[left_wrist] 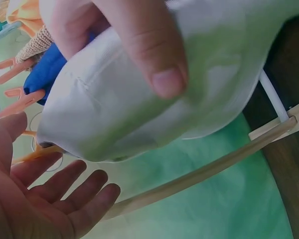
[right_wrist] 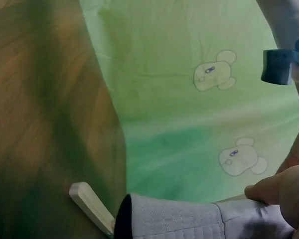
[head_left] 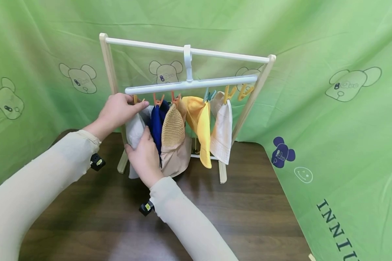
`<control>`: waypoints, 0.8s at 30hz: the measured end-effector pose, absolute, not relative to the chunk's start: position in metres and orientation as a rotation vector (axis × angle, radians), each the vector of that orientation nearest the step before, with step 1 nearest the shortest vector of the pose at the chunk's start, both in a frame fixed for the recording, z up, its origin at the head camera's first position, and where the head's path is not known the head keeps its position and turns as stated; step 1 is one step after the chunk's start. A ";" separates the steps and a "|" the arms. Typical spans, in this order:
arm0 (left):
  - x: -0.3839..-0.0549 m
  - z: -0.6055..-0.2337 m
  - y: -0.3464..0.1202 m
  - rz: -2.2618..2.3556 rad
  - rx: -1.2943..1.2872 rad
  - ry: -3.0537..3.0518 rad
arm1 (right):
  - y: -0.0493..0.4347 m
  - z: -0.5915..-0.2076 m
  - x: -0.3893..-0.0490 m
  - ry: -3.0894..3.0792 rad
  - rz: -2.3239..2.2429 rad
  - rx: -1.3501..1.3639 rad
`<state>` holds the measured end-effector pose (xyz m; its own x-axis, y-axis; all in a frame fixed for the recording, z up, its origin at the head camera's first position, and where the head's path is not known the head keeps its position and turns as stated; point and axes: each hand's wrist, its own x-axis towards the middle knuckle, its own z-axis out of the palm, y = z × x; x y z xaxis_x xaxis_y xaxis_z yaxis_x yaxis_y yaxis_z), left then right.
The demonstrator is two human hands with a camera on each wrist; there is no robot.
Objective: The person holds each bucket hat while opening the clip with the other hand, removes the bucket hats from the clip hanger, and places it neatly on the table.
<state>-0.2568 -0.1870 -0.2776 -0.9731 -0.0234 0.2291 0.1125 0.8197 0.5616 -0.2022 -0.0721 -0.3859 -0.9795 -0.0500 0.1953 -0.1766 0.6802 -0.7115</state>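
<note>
A light grey bucket hat [left_wrist: 134,114] hangs at the left end of a white clip hanger [head_left: 160,87]. My right hand [head_left: 145,156] grips this hat, with the thumb on its near side in the left wrist view; its other fingers are partly hidden. Above, my left hand [head_left: 119,110] pinches the yellow-orange clothespin [left_wrist: 37,153] at the hat's top between thumb and index finger. The other left fingers extend loosely below. Beside the grey hat hang a blue hat [head_left: 156,123], a knitted tan and beige hat [head_left: 174,127], a yellow hat [head_left: 200,127] and a whitish hat [head_left: 223,134].
The hanger hooks over the top bar [head_left: 143,44] of a wooden rack on a dark wood table [head_left: 248,203]. Orange clothespins [head_left: 158,99], a teal clothespin [head_left: 209,95] and yellow clothespins [head_left: 245,92] line the hanger. A green printed curtain [head_left: 330,119] surrounds the table.
</note>
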 end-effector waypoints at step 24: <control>-0.248 -0.286 -0.173 -0.897 0.089 -2.602 | -0.047 -0.374 -0.198 -2.763 1.013 0.415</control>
